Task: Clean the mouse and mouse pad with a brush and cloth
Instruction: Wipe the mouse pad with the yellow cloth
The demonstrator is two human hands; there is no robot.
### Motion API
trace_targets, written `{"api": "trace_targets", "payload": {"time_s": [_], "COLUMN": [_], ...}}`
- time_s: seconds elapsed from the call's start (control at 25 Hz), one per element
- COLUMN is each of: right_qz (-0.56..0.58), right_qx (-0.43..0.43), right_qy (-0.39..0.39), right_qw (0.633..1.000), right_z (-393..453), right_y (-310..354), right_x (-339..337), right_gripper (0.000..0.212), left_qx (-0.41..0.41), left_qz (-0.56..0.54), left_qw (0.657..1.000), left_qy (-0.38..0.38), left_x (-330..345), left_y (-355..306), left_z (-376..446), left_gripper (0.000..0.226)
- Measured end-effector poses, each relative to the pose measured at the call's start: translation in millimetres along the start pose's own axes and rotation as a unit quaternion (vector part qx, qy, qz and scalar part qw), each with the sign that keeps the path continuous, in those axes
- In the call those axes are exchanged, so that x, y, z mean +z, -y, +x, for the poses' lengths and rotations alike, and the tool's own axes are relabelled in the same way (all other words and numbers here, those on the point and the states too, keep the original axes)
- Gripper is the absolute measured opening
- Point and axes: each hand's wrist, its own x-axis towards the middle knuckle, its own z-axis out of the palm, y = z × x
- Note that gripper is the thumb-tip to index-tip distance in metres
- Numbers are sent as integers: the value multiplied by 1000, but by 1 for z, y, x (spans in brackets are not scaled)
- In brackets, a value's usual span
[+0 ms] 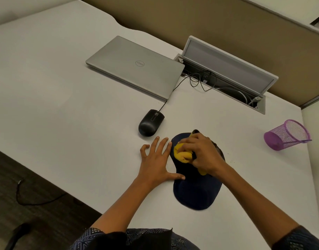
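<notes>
White tabletop (64, 87) carries a dark blue fabric mouse pad (196, 192). Left hand (156, 161) lies flat, fingers apart, presumably bracing the pad's edge. Right hand (202, 154), grip clamped on crumpled yellow cloth (182, 154), wipes it. Black corded mouse (150, 122) sits set aside nearby.

A single head-worn camera looks forward and steeply down from close above the desk (64, 78); the partition (227, 33) bounds the far side.

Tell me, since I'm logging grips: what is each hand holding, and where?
The right hand grips the bunched yellow cloth from above. The left hand holds nothing.
</notes>
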Motion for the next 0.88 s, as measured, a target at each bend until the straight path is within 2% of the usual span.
{"api": "trace_targets", "payload": {"time_s": [0.08, 0.16, 0.24, 0.4, 0.56, 0.72, 0.76, 0.88], "right_qz": [-13, -20, -29, -51, -55, -74, -79, -73], "right_qx": [6, 47, 50, -13, 52, -50, -44, 33], "right_qy": [12, -30, -48, 22, -44, 11, 11, -54], "right_qw": [1000, 998, 997, 998, 996, 996, 996, 995], "right_z": [-1, 14, 20, -3, 16, -10, -11, 12], "right_y": [-6, 5, 17, -2, 17, 4, -1, 12], "right_x": [-6, -10, -5, -5, -6, 1, -2, -5], "right_gripper": [38, 36, 35, 39, 34, 37, 36, 33], "left_qx": [0, 2, 1, 2, 4, 2, 1, -6], "left_qz": [3, 1, -5, -1, 0, -2, 3, 17], "left_qw": [1000, 1000, 1000, 1000, 1000, 1000, 1000, 1000], "left_qy": [0, 0, -1, 4, -5, -5, -6, -13], "left_x": [1, 0, 2, 0, 1, 2, 2, 1], "left_y": [1, 2, 1, 0, 2, 1, 1, 1], "left_z": [1, 2, 3, 3, 2, 1, 1, 2], "left_gripper": [118, 119, 119, 119, 118, 118, 119, 119]}}
